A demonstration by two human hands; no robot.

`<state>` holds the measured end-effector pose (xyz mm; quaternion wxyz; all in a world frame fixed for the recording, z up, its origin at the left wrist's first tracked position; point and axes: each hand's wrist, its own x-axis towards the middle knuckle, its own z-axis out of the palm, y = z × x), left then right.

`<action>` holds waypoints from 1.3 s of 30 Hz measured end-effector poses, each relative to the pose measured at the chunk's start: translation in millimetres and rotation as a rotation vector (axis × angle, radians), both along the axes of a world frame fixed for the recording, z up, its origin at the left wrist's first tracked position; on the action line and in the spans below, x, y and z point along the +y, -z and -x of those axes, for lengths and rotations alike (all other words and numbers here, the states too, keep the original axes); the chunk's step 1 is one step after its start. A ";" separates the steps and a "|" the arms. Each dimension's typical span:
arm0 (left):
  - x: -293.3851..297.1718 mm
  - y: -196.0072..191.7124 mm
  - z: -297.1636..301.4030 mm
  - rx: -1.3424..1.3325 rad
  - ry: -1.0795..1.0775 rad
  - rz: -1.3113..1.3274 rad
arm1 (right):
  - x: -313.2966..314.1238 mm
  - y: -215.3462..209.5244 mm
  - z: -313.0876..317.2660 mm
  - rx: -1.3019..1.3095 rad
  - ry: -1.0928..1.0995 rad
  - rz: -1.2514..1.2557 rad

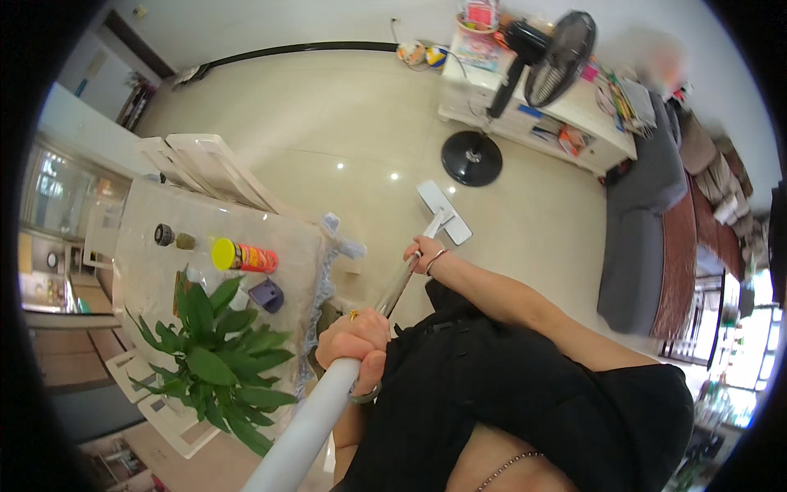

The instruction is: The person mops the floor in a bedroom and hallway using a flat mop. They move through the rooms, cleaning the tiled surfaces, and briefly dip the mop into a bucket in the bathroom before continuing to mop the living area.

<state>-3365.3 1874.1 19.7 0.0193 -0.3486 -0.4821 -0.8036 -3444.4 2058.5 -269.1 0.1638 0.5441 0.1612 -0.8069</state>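
Note:
A flat mop [427, 195] with a white rectangular head lies against the pale glossy floor, its pole slanting up toward me at the lower left. My left hand [354, 338], wearing a ring, is wrapped round the thick white upper part of the pole. Farther down, my right hand [424, 253] grips the thinner metal shaft close above the head. Both hands are closed on this one mop. To the left of my left hand is a dining table [299, 246] under a clear cover, with a leafy green plant [215, 365] on it.
On the table are a red canister with a yellow lid [244, 256], a small dark-lidded jar [174, 237] and a dark purple object [266, 295]. White chairs [215, 168] stand around it. Ahead, a black fan [472, 158] stands before a white cabinet [602, 148]; a grey sofa [635, 254] is at right.

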 end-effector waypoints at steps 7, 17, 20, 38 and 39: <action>54.2 -1.2 107.5 0.013 -0.159 0.003 | 47.1 38.6 135.5 0.053 -0.130 0.058; 77.8 11.8 298.3 0.000 -0.245 0.080 | 64.6 72.4 350.2 0.102 -0.314 0.005; 65.5 19.5 371.1 -0.006 -0.227 0.129 | 40.7 65.0 413.3 0.115 -0.441 -0.079; 46.0 31.5 789.6 -0.083 -0.202 0.006 | 63.9 114.1 831.6 0.271 -0.607 -0.227; 27.3 34.9 801.3 -0.106 -0.288 0.064 | 22.5 85.2 847.6 0.146 -0.507 0.046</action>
